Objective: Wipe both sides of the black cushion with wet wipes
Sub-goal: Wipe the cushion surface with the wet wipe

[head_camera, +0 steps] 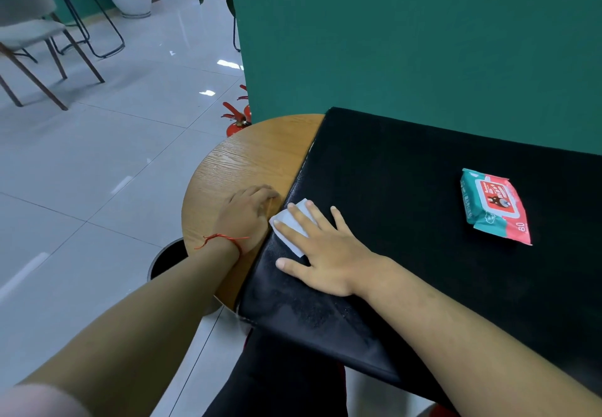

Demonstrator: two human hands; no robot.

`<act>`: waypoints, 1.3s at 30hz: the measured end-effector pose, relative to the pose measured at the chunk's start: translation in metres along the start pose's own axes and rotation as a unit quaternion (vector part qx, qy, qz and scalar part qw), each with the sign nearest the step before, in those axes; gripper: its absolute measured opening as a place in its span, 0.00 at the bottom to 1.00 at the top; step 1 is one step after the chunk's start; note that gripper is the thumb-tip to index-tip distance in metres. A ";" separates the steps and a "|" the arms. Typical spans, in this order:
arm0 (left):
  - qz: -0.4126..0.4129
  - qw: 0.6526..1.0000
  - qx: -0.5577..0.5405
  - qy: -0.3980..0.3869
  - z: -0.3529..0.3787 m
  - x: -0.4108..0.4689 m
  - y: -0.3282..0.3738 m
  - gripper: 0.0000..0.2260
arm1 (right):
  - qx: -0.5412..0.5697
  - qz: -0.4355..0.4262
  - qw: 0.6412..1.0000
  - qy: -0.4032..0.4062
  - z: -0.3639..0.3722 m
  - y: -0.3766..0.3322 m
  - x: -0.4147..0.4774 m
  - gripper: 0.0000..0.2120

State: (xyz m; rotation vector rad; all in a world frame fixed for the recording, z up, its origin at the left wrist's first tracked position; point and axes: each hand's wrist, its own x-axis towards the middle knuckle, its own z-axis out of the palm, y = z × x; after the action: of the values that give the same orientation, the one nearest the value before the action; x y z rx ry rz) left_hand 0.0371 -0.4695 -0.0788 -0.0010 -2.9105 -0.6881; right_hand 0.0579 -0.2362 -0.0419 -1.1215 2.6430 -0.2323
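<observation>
A green wall point(407, 42) filled the view from 12 to 3 o'clock. Below it the black cushion point(423, 221), a broad flat slab, lay across a round wooden bench point(247, 162). It covered the bench's right part, and its near corner hung past the bench rim at 6 o'clock, over the person's lap. The right hand point(325, 250) lay on the cushion's top face near its 9 o'clock edge. Its grip was wide, with fingers spread and flat, closing on nothing and only pressing down. The left hand point(244, 218) rested on the bare bench at 9 o'clock of the right hand, against the cushion's side. Its fingers were bent toward that edge, and whether its grip closed on the edge could not be told. A teal and red pack of wet wipes point(495, 206) sat on the cushion at 3 o'clock of the right hand, well apart from it. A white wet wipe point(293, 224) lay pinned under the right fingertips, just beside the edge. The wipe was held by pressure alone, so a stroke toward 9 o'clock could likely bunch it or push it off the edge. Weight on the overhanging corner could tip or slide the cushion. Turning the cushion for its other side would probably spill the pack unless it was moved first.
</observation>
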 end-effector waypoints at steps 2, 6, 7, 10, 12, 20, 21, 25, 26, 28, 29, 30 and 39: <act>-0.003 1.000 -0.004 -0.001 0.001 0.002 -0.002 0.25 | -0.020 -0.011 1.000 -0.003 0.001 -0.006 -0.005 0.37; 0.002 1.000 -0.007 -0.002 0.003 0.004 -0.002 0.23 | -0.034 -0.045 0.998 -0.003 0.003 -0.019 -0.015 0.37; 0.003 1.000 -0.007 -0.003 0.004 0.004 -0.003 0.23 | -0.031 -0.055 0.998 0.000 0.004 -0.022 -0.018 0.37; 0.003 1.000 -0.010 0.004 0.004 0.006 -0.002 0.22 | -0.029 -0.077 0.997 0.008 0.008 -0.030 -0.028 0.37; 0.004 1.000 -0.010 0.001 0.004 0.005 -0.001 0.22 | -0.035 -0.088 0.995 0.008 0.010 -0.034 -0.034 0.38; 0.011 1.000 -0.013 0.027 0.006 0.005 -0.001 0.23 | -0.056 -0.115 0.991 0.027 0.023 -0.052 -0.055 0.40; 0.013 0.999 -0.013 0.027 0.005 0.004 -0.001 0.23 | -0.062 -0.115 0.991 0.031 0.025 -0.054 -0.057 0.41; 0.011 1.000 -0.016 0.023 0.005 0.005 0.000 0.23 | -0.081 -0.120 0.989 0.023 0.026 -0.062 -0.063 0.42; 0.010 1.000 -0.017 0.022 0.005 0.005 0.000 0.24 | -0.084 -0.123 0.989 0.022 0.027 -0.064 -0.065 0.43; 0.007 1.000 -0.019 0.021 0.005 0.004 0.000 0.24 | -0.087 -0.127 0.988 0.021 0.028 -0.068 -0.069 0.44; 0.006 1.000 -0.019 0.019 0.005 0.004 0.000 0.24 | -0.088 -0.129 0.987 0.022 0.028 -0.069 -0.071 0.44; 0.007 1.000 -0.018 0.019 0.005 0.004 0.000 0.24 | -0.087 -0.131 0.987 0.023 0.028 -0.071 -0.073 0.44; 0.008 1.000 -0.017 0.021 0.004 0.005 0.001 0.23 | -0.086 -0.137 0.987 0.023 0.038 -0.086 -0.094 0.43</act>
State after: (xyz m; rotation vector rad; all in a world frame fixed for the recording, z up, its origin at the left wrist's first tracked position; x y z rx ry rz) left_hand 0.0318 -0.4670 -0.0814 -0.0121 -2.8551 -0.7249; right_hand 0.1903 -0.2292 -0.0401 -1.5540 2.5822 -0.0819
